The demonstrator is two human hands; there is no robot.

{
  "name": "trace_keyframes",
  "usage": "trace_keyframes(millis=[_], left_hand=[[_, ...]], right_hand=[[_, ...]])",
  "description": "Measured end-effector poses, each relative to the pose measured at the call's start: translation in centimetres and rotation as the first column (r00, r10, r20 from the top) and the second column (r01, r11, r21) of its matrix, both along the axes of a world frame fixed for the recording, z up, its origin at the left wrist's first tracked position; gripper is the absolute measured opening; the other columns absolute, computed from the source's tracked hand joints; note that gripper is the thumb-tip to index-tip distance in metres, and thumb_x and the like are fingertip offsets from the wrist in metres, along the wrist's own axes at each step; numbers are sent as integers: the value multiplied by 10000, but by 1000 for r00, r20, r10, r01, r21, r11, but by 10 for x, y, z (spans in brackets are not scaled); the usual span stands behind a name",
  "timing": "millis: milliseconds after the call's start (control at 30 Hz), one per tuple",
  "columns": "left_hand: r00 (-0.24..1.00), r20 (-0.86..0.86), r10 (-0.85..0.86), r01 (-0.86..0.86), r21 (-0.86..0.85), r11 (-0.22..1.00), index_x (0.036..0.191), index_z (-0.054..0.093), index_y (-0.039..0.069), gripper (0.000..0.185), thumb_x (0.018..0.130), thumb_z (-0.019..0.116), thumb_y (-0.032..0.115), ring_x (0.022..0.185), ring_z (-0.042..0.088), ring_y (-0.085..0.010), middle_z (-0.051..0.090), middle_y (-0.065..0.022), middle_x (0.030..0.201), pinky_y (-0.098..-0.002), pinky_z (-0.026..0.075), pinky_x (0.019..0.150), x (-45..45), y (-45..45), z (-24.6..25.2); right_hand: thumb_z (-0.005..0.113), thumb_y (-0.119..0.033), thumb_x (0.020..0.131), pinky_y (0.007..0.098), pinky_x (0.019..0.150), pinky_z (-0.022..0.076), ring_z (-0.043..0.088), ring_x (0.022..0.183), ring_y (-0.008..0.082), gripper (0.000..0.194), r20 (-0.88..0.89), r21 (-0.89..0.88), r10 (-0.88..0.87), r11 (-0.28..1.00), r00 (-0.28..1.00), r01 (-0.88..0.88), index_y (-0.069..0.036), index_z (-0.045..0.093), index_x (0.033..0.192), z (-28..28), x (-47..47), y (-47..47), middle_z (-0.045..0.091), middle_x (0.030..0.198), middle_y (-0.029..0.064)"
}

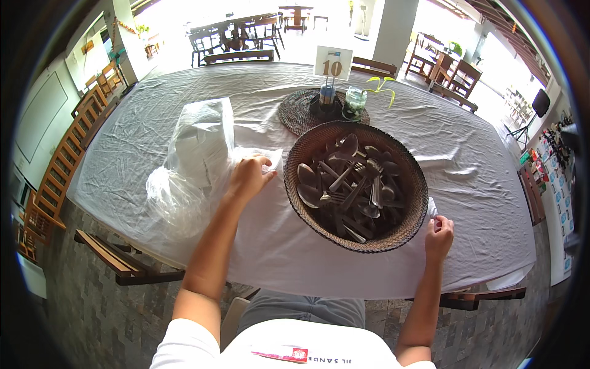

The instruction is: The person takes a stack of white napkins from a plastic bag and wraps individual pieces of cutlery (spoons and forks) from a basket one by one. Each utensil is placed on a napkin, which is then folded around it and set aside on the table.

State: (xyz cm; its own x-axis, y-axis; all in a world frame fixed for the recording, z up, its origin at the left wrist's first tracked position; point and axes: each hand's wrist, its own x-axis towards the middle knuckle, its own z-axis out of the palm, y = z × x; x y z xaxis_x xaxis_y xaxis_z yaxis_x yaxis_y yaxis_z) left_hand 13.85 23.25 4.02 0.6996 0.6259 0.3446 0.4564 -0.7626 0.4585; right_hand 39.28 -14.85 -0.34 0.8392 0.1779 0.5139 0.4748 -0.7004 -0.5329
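A round woven basket (295,210) holds a jumbled heap of metal spoons and forks (355,180). To its left, my left hand (250,177) is over a small white paper piece (275,158), thumb and fingers apart. The paper lies by the mouth of a clear plastic bag (173,198) holding a stack of white paper (200,143), which look like napkins. At the basket's right side, my right hand (440,236) pinches a small white piece (432,207), seemingly paper, partly hidden behind the rim.
A white cloth covers the table (138,120). Behind the basket, a round woven placemat (295,108) bears a number sign (333,63) on a stand and a glass jar (354,102) with a plant. Wooden chairs (129,258) surround the table.
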Motion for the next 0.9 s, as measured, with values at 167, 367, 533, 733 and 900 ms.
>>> trace_keyframes(millis=[167,367,533,733,900], left_hand=[[992,105,-63,50,123,991,882,684,21,222,737,718,186,877,632,-270,666,-99,975,-369,482,808,0,8,-15],[966,260,7,-55,177,983,856,672,40,124,800,623,139,836,634,-267,662,-136,892,-373,484,755,5,7,-21],[787,616,30,-80,53,995,865,563,29,64,851,525,79,563,545,-197,582,-92,664,-293,430,563,-1,1,2],[582,807,102,114,-205,972,915,531,54,65,910,496,109,509,298,-6,431,69,628,-201,257,465,-31,-20,43],[484,851,202,482,-452,750,952,538,64,64,924,497,105,511,313,19,439,80,622,-171,236,466,-43,-58,69]], right_hand=[[619,-113,779,360,666,479,582,712,244,170,-24,2,1,1000,1000,-1,-14,622,918,1,0,1,561,841,112],[617,-112,782,360,680,480,582,731,246,211,-28,7,4,1000,1000,-3,-1,615,961,-5,5,-2,563,855,117],[608,-103,787,349,718,466,551,793,243,266,66,18,-73,997,995,72,-18,585,1037,7,0,2,544,917,116],[599,-74,792,319,720,451,531,832,194,266,410,162,76,975,909,-154,-45,578,1055,74,-55,32,543,967,102],[652,-92,786,286,687,463,565,830,150,317,174,387,755,538,632,-749,-63,581,1094,114,-132,95,584,972,83]])
